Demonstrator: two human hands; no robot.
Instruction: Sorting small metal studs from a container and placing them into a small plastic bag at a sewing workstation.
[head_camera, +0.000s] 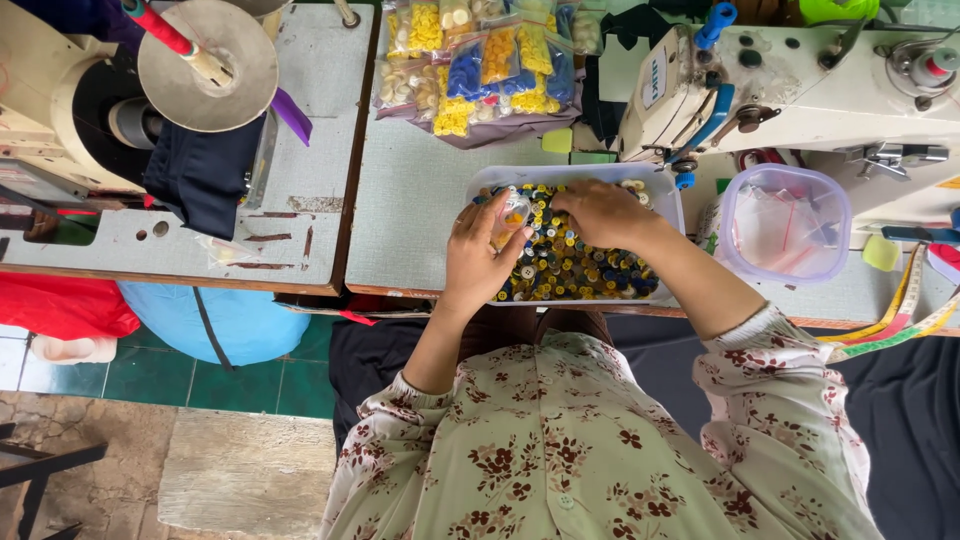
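Tray (668, 192) w/ mixed buttons (570, 268), prob. plastic

2 hands (480, 262) (600, 212), 1 button tray (668, 190), 1 lilac tub (785, 222), 2 sewing machines (800, 90) (60, 110).

Clear button bags (480, 65), perhaps another in left hand (480, 265).

1. Even, soft daylight fills the scene; shadows stay faint.
2. Beyond the right hand (600, 212), the white sewing machine (800, 90) looks bright, nearly washed out.
3. Buttons under both hands stay sharp.
4. Left of the left hand (485, 262), table edges bow from wide-angle distortion.
5. The floor below lies dimmer.
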